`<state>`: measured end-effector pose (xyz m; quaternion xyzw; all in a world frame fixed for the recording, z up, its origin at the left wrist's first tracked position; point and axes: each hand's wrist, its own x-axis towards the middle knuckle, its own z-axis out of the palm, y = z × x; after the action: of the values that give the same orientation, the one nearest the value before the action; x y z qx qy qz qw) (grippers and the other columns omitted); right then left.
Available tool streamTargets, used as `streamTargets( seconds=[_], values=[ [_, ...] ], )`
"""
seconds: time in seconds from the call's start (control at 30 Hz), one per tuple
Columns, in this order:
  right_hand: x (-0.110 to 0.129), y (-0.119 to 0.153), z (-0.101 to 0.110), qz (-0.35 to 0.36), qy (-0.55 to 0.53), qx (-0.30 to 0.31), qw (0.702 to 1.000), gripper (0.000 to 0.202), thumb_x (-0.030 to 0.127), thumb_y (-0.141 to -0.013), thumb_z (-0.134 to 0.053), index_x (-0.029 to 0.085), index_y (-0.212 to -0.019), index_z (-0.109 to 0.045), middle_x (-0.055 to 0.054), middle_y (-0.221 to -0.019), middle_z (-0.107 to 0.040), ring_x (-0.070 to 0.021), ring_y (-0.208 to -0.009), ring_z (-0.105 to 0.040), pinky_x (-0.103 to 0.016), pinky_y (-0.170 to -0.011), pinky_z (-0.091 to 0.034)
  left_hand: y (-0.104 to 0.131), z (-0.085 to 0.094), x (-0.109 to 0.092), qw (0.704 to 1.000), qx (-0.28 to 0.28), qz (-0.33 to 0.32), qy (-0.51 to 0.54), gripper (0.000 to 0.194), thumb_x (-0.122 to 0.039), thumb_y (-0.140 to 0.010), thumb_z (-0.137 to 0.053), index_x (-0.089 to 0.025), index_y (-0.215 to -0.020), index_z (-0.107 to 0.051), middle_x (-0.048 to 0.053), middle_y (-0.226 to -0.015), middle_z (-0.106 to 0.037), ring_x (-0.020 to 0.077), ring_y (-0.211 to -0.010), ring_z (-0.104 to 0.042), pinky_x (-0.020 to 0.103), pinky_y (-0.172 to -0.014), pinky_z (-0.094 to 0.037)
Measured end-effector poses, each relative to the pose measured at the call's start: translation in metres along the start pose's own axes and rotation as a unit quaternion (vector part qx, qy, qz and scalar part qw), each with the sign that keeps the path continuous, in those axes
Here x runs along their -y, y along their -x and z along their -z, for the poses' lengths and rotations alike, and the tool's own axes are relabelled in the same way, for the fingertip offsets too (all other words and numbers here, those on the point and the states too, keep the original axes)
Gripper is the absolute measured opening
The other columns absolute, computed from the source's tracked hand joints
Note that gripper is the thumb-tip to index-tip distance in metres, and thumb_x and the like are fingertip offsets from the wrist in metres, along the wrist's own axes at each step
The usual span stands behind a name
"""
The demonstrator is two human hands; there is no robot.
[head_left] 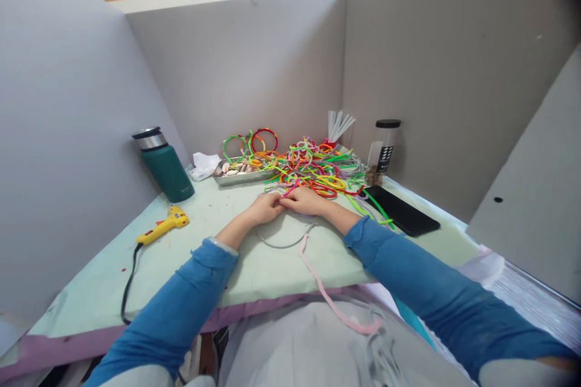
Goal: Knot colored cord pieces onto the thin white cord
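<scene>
My left hand [267, 208] and my right hand [303, 201] meet at the middle of the table, fingertips pinched together on a magenta strip [290, 188]. Just below them a thin grey hoop [284, 246] curves over the table cover, its upper part hidden by my hands. From near the hoop's right end a pale pink fuzzy strip [318, 278] runs down over the table edge onto my lap. Beyond my hands lies a tangled heap of coloured fuzzy stems [313, 163].
A metal tray [240, 179] of small pieces stands behind my left hand, with decorated hoops [233, 148] behind it. At left are a green bottle [167, 172] and yellow glue gun [161, 228]; at right, a black phone [403, 211] and clear jar [381, 151]. Grey partitions [236, 66] enclose the table.
</scene>
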<state>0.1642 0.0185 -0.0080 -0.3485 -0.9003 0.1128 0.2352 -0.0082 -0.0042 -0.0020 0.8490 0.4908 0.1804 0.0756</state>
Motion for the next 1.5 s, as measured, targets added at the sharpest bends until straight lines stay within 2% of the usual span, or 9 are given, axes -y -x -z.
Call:
streamTargets(
  seconds=[0.83,1.5],
  values=[
    [0.0009,0.0011,-0.0008,0.001,0.018,-0.002,1.000,0.040,0.040,-0.086,-0.042,0.012,-0.071,-0.067,-0.003,-0.064,-0.061,-0.0081,-0.053,-0.040,-0.022,-0.051,-0.022,0.0006,0.0012,-0.0012,1.000,0.005,0.001,-0.010,0.020,-0.032,-0.076,-0.048,-0.017,-0.082,-0.059,0.004,-0.076,-0.063,0.0155,-0.069,-0.055,0.024,-0.061,-0.039],
    [0.0042,0.0021,0.0010,-0.002,0.011,-0.008,1.000,0.040,0.037,-0.085,-0.041,0.011,-0.063,-0.063,-0.002,-0.057,-0.056,-0.0072,-0.050,-0.038,-0.022,-0.049,-0.021,0.0002,0.0021,-0.0030,1.000,0.017,0.025,0.007,0.022,-0.034,-0.076,-0.048,-0.015,-0.080,-0.059,0.004,-0.075,-0.063,0.0147,-0.068,-0.054,0.023,-0.060,-0.039]
  ],
)
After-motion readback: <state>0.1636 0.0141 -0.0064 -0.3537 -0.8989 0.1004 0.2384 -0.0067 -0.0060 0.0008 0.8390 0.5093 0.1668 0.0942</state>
